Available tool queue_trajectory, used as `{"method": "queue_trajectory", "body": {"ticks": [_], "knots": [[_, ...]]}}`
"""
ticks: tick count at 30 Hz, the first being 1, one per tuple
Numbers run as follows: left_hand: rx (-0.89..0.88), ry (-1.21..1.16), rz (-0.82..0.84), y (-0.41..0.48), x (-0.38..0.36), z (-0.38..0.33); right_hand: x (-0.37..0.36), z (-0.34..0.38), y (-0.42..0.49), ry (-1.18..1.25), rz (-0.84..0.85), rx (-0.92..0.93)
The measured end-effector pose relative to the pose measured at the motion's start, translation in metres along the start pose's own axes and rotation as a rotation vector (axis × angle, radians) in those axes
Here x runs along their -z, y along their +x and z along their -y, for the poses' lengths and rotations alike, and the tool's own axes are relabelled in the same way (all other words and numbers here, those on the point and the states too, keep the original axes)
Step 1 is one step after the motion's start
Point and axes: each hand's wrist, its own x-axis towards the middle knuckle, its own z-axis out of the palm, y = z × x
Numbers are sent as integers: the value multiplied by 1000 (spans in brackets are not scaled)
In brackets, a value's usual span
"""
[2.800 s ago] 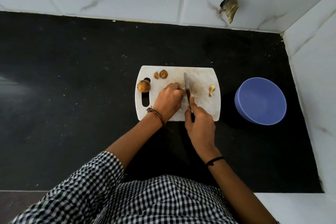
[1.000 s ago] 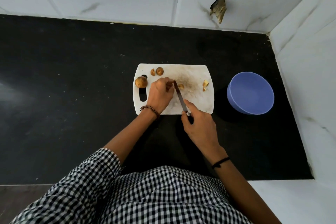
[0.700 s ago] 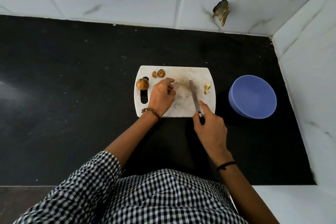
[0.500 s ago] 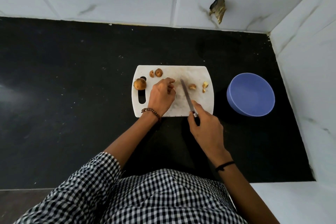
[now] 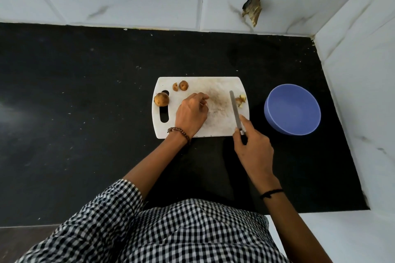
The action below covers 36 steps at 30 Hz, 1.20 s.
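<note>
A white cutting board [image 5: 218, 85] lies on the black counter. My right hand [image 5: 253, 149] grips a knife [image 5: 235, 109] whose blade lies on the board's right side, beside a small pile of cut pieces [image 5: 241, 100]. My left hand [image 5: 191, 113] rests on the board's middle with fingers curled; whether it holds a piece underneath is hidden. A whole brown mushroom [image 5: 161, 99] sits by the board's handle slot, and two smaller pieces [image 5: 180, 86] lie at the far left edge.
A blue bowl [image 5: 292, 109] stands on the black counter [image 5: 85, 102] right of the board. White marble walls close the back and right side, with a dried scrap [image 5: 252, 9] stuck on the back wall. My checkered shirt fills the bottom.
The knife in my right hand has swept a cut piece rightward across the board to the pile at its right edge. My left hand has stayed at the board's middle.
</note>
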Motion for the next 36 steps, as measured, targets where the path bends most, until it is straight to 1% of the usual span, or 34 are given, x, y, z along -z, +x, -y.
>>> {"method": "queue_trajectory", "body": {"ticks": [4, 9, 13, 15, 18, 21, 28, 32, 36], "knots": [[-2, 18, 25, -1, -1, -2, -10, 4, 0, -30, 60, 42], [-20, 20, 37, -2, 1, 0, -17, 10, 9, 7, 76, 7], [-40, 37, 11, -2, 6, 3, -26, 27, 23, 27, 88, 48], [-61, 90, -21, 1, 11, 7, -32, 33, 32, 56, 89, 56], [-127, 239, -115, 11, 24, 15, -42, 44, 48, 75, 113, 71], [-124, 391, -171, 21, 38, 21, -47, 56, 62, 98, 132, 80], [-27, 552, 1, 40, 51, 32, -58, 70, 85, 122, 148, 100], [-41, 642, 31, 41, 54, 31, -60, 68, 84, 139, 157, 88], [-97, 747, 2, 36, 57, 26, -58, 62, 77, 174, 158, 70]]}}
